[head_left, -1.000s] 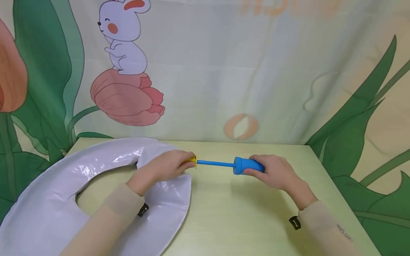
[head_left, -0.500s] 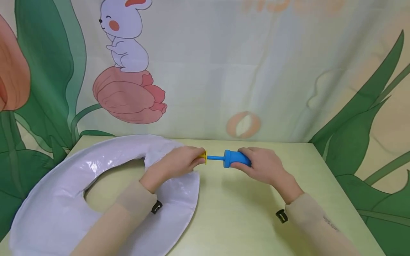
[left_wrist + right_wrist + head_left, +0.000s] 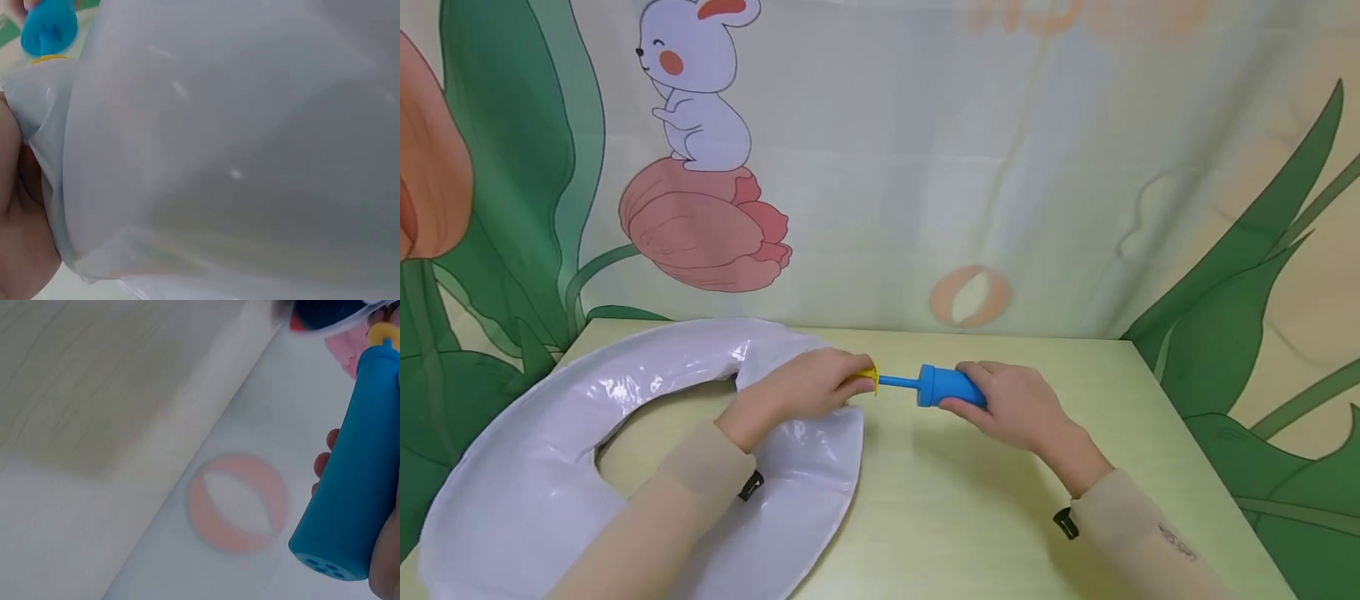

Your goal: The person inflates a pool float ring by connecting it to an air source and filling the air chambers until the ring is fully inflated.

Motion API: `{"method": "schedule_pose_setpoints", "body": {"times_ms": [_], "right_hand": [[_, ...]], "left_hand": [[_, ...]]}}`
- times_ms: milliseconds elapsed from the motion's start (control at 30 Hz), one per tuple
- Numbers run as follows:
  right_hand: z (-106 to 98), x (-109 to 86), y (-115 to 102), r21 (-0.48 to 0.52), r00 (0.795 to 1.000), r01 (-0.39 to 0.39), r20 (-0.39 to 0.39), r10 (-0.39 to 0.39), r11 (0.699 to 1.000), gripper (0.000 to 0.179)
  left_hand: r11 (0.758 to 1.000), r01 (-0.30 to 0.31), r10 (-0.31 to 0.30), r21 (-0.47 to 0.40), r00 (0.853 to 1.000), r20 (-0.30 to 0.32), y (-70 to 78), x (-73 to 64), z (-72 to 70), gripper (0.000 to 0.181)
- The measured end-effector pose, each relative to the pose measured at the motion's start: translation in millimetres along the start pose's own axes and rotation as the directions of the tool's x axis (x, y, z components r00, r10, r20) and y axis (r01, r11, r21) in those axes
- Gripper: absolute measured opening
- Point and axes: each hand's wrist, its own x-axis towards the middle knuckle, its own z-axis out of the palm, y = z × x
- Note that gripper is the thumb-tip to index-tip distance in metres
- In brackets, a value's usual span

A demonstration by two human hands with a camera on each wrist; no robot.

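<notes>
1. The left hand (image 3: 808,387) was closed in a pinch, finger and thumb together on a yellow handle (image 3: 876,380); the fingers' undersides were hidden.
2. The right hand (image 3: 1018,404), at its 3 o'clock, was curled round a blue cylinder (image 3: 936,387), its holed end showing in the right wrist view. A short length of blue rod (image 3: 898,382) ran between handle and cylinder, so the pump lay nearly level between the hands, raised over the table.
3. The likeliest trouble, I judged, was the handle slipping from that pinch under a hard pull, since little of it was gripped. If the hands fell out of line, the rod could bind or bend.
4. The pale grey ring (image 3: 535,467) spread from the left hand's 6 to 10 o'clock, under the left forearm. The black clip (image 3: 751,485) by that cuff could have snagged its skin if the arm dropped.
5. The table (image 3: 925,517) gave bare room from the right hand's 6 to 9 o'clock. Its far edge ran along 12, just before the printed backdrop (image 3: 880,167); its right edge slanted down towards 4. Leftward, the ring limited any low sweep.
</notes>
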Motion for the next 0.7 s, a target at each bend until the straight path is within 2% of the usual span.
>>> {"method": "schedule_pose_setpoints", "body": {"times_ms": [167,300,433,700], "right_hand": [[-6.6,-13.8,31.4,0.008,1.0,-0.004,0.007,0.004,1.0,0.051],[-9.7,-20.3,41.9,-0.009,1.0,0.006,0.02,-0.006,1.0,0.051],[-10.7,-16.8,36.1,-0.028,1.0,0.021,0.022,-0.021,0.999,0.054],[-12.3,11.9,3.0,-0.077,0.997,0.066,-0.035,-0.069,0.995,0.056]], "left_hand": [[1.0,0.019,-0.019,0.0,0.999,-0.03,-15.4,-13.4,-12.2,0.012],[1.0,0.024,-0.023,0.016,0.998,-0.056,-21.0,-17.4,-13.0,0.011],[1.0,-0.003,0.005,0.027,0.998,-0.062,-15.6,-12.2,-8.6,0.012],[0.998,0.002,0.004,0.066,0.995,-0.097,13.4,6.2,-3.0,0.013]]}}
